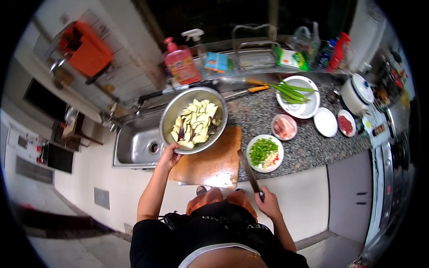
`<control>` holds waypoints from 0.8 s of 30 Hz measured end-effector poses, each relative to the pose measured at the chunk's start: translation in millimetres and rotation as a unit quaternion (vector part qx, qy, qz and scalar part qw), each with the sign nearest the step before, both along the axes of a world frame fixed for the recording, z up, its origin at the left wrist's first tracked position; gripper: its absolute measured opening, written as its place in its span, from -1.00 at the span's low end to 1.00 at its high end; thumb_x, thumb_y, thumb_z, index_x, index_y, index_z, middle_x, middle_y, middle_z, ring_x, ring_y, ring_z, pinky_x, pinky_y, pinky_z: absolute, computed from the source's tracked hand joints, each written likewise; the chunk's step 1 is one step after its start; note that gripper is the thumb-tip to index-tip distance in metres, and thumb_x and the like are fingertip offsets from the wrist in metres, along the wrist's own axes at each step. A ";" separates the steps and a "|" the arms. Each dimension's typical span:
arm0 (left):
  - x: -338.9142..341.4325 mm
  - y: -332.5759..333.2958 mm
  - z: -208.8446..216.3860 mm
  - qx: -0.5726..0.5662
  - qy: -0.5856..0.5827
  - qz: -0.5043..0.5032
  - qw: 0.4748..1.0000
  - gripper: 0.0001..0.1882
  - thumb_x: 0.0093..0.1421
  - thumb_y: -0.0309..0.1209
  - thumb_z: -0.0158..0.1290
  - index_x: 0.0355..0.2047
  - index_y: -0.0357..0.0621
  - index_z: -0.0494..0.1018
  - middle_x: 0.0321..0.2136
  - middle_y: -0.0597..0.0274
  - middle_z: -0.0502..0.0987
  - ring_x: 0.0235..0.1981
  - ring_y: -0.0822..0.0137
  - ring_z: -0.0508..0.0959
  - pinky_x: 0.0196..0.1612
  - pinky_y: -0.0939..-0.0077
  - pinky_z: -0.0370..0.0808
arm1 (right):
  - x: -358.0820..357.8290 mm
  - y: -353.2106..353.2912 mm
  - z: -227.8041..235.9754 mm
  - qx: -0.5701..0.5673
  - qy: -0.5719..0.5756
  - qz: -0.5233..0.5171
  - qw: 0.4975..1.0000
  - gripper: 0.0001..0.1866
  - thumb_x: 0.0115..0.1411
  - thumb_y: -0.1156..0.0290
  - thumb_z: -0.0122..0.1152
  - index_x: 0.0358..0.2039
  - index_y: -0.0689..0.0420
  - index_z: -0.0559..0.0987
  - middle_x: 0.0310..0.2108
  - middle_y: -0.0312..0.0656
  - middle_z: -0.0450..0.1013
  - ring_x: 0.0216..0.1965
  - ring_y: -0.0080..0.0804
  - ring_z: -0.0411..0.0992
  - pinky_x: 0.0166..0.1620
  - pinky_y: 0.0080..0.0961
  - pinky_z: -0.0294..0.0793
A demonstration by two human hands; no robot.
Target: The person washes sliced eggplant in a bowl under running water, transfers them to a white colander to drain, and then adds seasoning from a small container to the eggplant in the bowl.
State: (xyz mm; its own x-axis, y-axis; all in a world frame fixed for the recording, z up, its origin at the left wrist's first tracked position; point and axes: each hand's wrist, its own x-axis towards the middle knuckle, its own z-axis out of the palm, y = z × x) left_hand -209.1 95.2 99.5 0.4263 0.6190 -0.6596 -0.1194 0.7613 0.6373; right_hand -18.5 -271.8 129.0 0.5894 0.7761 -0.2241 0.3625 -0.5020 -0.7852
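Observation:
My left hand (170, 156) grips the near rim of a steel mixing bowl (165, 125) at its lower left. Cut eggplant pieces (196, 119), pale with dark purple skin, fill much of the bowl. The bowl is over the far left of a wooden cutting board (208, 167), beside the sink; whether it rests there or is lifted I cannot tell. My right hand (268, 202) is closed round the handle of a kitchen knife (249, 171). Its blade points away from me, along the board's right edge. Right of the blade stands a plate (279, 161) of chopped greens, minced garlic and red bits.
A steel sink (129, 145) lies left. On the granite counter (250, 111) are a white colander (313, 105) with green peppers, a bowl of pale meat (284, 127), a white bowl (325, 122), a bowl of red meat (346, 123) and a rice cooker (356, 94). Bottles line the back.

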 end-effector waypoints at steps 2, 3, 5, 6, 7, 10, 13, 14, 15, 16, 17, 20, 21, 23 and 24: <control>-72.1 0.8 -31.8 -0.030 -0.042 0.040 0.998 -0.78 -0.02 -0.49 -0.14 -0.33 -0.33 0.25 -0.49 0.16 0.42 -0.61 0.37 0.47 -0.73 0.77 0.45 | -2.5 24.3 -11.0 0.029 -0.066 0.050 0.996 -0.81 -0.06 0.45 0.05 -0.46 0.19 0.26 -0.70 -0.02 0.30 -0.59 0.01 0.33 -0.55 -0.27 0.29; -89.4 -6.6 -35.9 -0.026 -0.031 0.076 0.996 -0.78 -0.01 -0.48 -0.15 -0.34 -0.34 0.26 -0.50 0.16 0.42 -0.63 0.38 0.46 -0.75 0.79 0.43 | -2.5 35.1 -19.2 0.009 -0.120 0.088 0.989 -0.77 -0.08 0.50 0.02 -0.38 0.18 0.25 -0.62 -0.02 0.33 -0.55 0.00 0.33 -0.49 -0.21 0.30; -128.2 -22.2 -34.9 -0.015 0.000 0.161 0.987 -0.78 0.01 -0.44 -0.17 -0.35 -0.36 0.27 -0.56 0.15 0.44 -0.71 0.42 0.44 -0.80 0.82 0.40 | -12.6 62.1 -25.2 0.003 -0.202 0.128 0.971 -0.76 -0.07 0.50 0.02 -0.35 0.18 0.26 -0.54 -0.01 0.33 -0.50 0.00 0.33 -0.45 -0.20 0.30; -149.9 -24.2 -43.2 -0.021 0.002 0.181 0.983 -0.77 0.02 -0.44 -0.17 -0.36 -0.37 0.28 -0.56 0.14 0.44 -0.72 0.42 0.43 -0.80 0.82 0.39 | -17.5 78.8 -29.3 0.006 -0.246 0.150 0.958 -0.76 -0.06 0.50 0.03 -0.33 0.17 0.27 -0.50 0.00 0.33 -0.47 -0.01 0.33 -0.42 -0.19 0.30; -182.2 -19.1 -45.4 -0.015 0.010 0.198 0.980 -0.77 0.02 -0.43 -0.17 -0.36 -0.37 0.28 -0.57 0.13 0.44 -0.74 0.42 0.43 -0.81 0.83 0.39 | -29.9 98.4 -40.3 0.017 -0.258 0.161 0.953 -0.74 -0.07 0.52 0.03 -0.31 0.17 0.28 -0.44 0.01 0.31 -0.39 -0.01 0.32 -0.39 -0.19 0.29; -255.6 -16.4 -46.5 -0.025 0.016 0.242 0.970 -0.75 0.01 -0.41 -0.16 -0.37 -0.39 0.28 -0.56 0.10 0.45 -0.77 0.44 0.41 -0.80 0.85 0.39 | -55.6 143.3 -67.8 0.012 -0.313 0.169 0.934 -0.72 -0.09 0.55 0.04 -0.30 0.18 0.29 -0.45 0.01 0.30 -0.38 0.01 0.31 -0.41 -0.18 0.29; -315.7 -16.0 -71.7 -0.034 0.006 0.277 0.960 -0.76 0.02 -0.42 -0.15 -0.38 -0.39 0.29 -0.56 0.11 0.45 -0.76 0.46 0.41 -0.80 0.85 0.40 | -83.6 167.9 -87.9 -0.016 -0.342 0.132 0.930 -0.74 -0.10 0.56 0.04 -0.34 0.17 0.28 -0.43 0.01 0.27 -0.34 -0.01 0.26 -0.34 -0.20 0.24; -334.4 -18.5 -89.7 -0.022 -0.002 0.280 0.960 -0.76 0.02 -0.42 -0.15 -0.38 -0.39 0.29 -0.56 0.12 0.45 -0.75 0.46 0.42 -0.80 0.85 0.39 | -92.1 170.5 -105.0 -0.016 -0.365 0.114 0.924 -0.75 -0.10 0.56 0.04 -0.35 0.16 0.27 -0.43 0.00 0.25 -0.33 -0.03 0.25 -0.32 -0.21 0.23; -356.8 -10.1 -87.5 -0.012 0.003 0.280 0.960 -0.77 0.02 -0.42 -0.15 -0.38 -0.39 0.29 -0.56 0.12 0.45 -0.75 0.46 0.42 -0.80 0.86 0.39 | -105.0 179.0 -111.5 -0.006 -0.369 0.097 0.924 -0.72 -0.10 0.57 0.05 -0.33 0.17 0.27 -0.40 0.02 0.25 -0.31 -0.02 0.23 -0.30 -0.21 0.22; -379.5 -0.3 -84.1 0.000 0.004 0.276 0.961 -0.77 0.02 -0.43 -0.15 -0.37 -0.39 0.29 -0.57 0.13 0.44 -0.75 0.46 0.42 -0.79 0.85 0.40 | -117.8 186.1 -118.2 0.004 -0.373 0.080 0.924 -0.70 -0.11 0.58 0.05 -0.30 0.17 0.27 -0.37 0.03 0.24 -0.29 -0.01 0.21 -0.29 -0.21 0.21; -400.5 11.1 -81.0 0.012 0.004 0.271 0.962 -0.77 0.02 -0.43 -0.15 -0.37 -0.39 0.29 -0.57 0.14 0.44 -0.74 0.45 0.42 -0.78 0.85 0.40 | -129.0 192.4 -126.0 0.014 -0.376 0.061 0.925 -0.67 -0.11 0.59 0.05 -0.27 0.18 0.27 -0.33 0.05 0.23 -0.26 0.00 0.20 -0.27 -0.21 0.21; -434.9 51.6 -89.0 0.050 0.015 0.261 0.964 -0.76 0.02 -0.44 -0.13 -0.34 -0.40 0.30 -0.55 0.16 0.43 -0.69 0.43 0.44 -0.73 0.82 0.41 | -134.1 202.9 -140.9 -0.049 -0.338 -0.001 0.940 -0.61 -0.11 0.61 0.03 -0.19 0.17 0.26 -0.25 0.09 0.19 -0.20 0.06 0.15 -0.17 -0.16 0.15; -420.1 41.9 -138.4 0.023 -0.005 0.283 0.959 -0.74 0.01 -0.44 -0.11 -0.31 -0.40 0.29 -0.49 0.14 0.44 -0.59 0.42 0.47 -0.69 0.79 0.42 | -115.6 187.2 -160.0 -0.080 -0.377 -0.006 0.923 -0.56 -0.12 0.56 0.09 -0.16 0.15 0.25 -0.25 0.07 0.19 -0.19 0.05 0.15 -0.16 -0.18 0.15; -411.9 55.1 -149.9 0.003 -0.011 0.244 0.970 -0.70 0.01 -0.45 -0.11 -0.25 -0.40 0.28 -0.42 0.11 0.44 -0.49 0.40 0.49 -0.62 0.76 0.48 | -130.3 195.8 -139.6 -0.112 -0.405 0.009 0.908 -0.56 -0.13 0.54 0.12 -0.17 0.15 0.26 -0.24 0.05 0.20 -0.19 0.01 0.16 -0.15 -0.22 0.16; -413.7 76.7 -130.4 0.005 -0.006 0.207 0.978 -0.69 0.01 -0.45 -0.12 -0.23 -0.39 0.27 -0.41 0.10 0.44 -0.48 0.39 0.49 -0.60 0.74 0.50 | -146.1 214.4 -116.4 -0.122 -0.410 0.010 0.904 -0.56 -0.13 0.53 0.14 -0.18 0.15 0.27 -0.24 0.04 0.21 -0.19 0.00 0.16 -0.15 -0.23 0.16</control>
State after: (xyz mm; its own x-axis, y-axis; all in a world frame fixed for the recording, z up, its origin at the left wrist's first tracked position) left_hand -622.8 171.9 -30.9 0.1455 0.7473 -0.6484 -0.4245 0.6391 0.6413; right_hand -164.6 -57.4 12.6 0.6214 0.7749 0.1157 0.7833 -0.6107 -0.1162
